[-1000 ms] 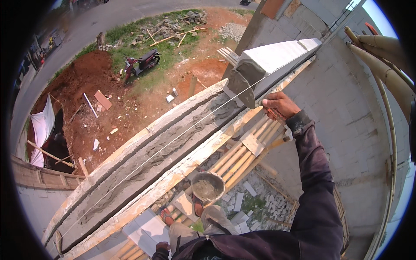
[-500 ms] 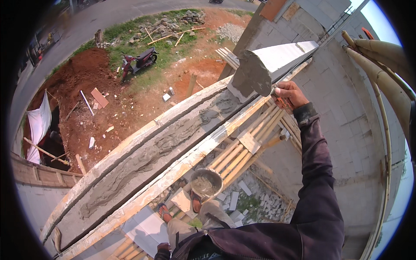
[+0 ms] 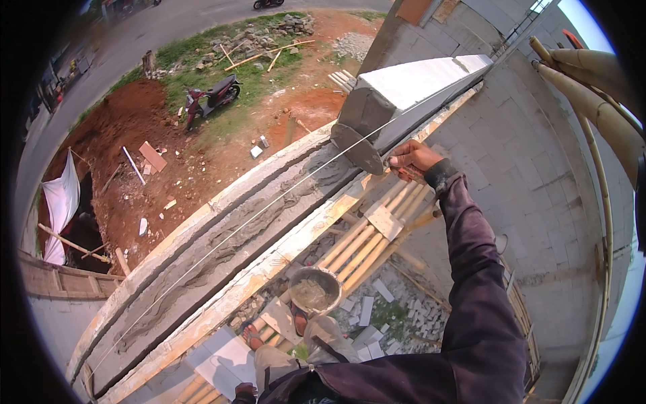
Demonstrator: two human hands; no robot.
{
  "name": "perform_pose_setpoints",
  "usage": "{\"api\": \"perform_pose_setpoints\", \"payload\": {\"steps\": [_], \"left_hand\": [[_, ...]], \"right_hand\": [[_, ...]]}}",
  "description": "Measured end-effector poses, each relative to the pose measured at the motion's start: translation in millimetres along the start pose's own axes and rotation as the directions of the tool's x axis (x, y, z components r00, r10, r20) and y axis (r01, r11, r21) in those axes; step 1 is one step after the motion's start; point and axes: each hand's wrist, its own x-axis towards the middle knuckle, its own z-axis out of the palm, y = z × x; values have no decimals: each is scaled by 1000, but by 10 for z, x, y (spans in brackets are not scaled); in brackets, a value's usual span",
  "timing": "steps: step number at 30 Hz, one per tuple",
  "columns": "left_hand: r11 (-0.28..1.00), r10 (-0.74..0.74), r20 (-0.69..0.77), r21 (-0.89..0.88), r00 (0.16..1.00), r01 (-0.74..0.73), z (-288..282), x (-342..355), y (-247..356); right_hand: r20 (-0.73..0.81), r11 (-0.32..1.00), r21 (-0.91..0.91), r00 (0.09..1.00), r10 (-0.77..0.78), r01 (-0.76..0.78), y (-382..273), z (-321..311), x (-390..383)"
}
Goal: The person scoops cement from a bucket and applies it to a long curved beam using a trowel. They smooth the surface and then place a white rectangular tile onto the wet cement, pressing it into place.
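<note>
Looking down from the scaffold, we find the right hand [image 3: 412, 157] closed around the handle of a mason's trowel [image 3: 358, 147], whose blade is tilted on edge and rests against the grey mortared end face of the white lightweight block [image 3: 420, 84] already laid at the far end of the wall top [image 3: 222, 229]. The left hand [image 3: 245, 389] shows only at the lower edge, and we cannot tell whether it is spread or gripping anything. A bed of wet grey mortar [image 3: 202, 252] runs along the wall top toward us, ridged and uneven in places. A taut string line [image 3: 256, 214] crosses above the bed and reaches the block. A round mortar pan [image 3: 312, 291] sits on the bamboo scaffold platform [image 3: 363, 242] below the hand, near the person's sandalled foot [image 3: 298, 316]. Far below we note a parked motorbike [image 3: 212, 99] on red earth. In our judgement the step in hand is buttering the block's end face. To do it well, the blade should stay flat to the face and spread an even, full coat to the edges, without dragging mortar onto the string. We would also keep the coat flush with the bed below, so the joint closes fully, and keep the trowel clear of the line so it stays true.
</note>
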Motion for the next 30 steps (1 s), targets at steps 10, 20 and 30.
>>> {"api": "perform_pose_setpoints", "payload": {"steps": [10, 20, 30], "left_hand": [[847, -173, 11, -509, 985, 155, -324, -52, 116], [988, -128, -327, 46, 936, 151, -173, 337, 333], [969, -217, -256, 62, 942, 241, -86, 235, 272]], "right_hand": [[31, 984, -168, 997, 63, -57, -8, -374, -586], [-20, 955, -295, 1000, 13, -18, -297, 51, -438], [11, 972, 91, 976, -216, 215, -375, -105, -715]]}}
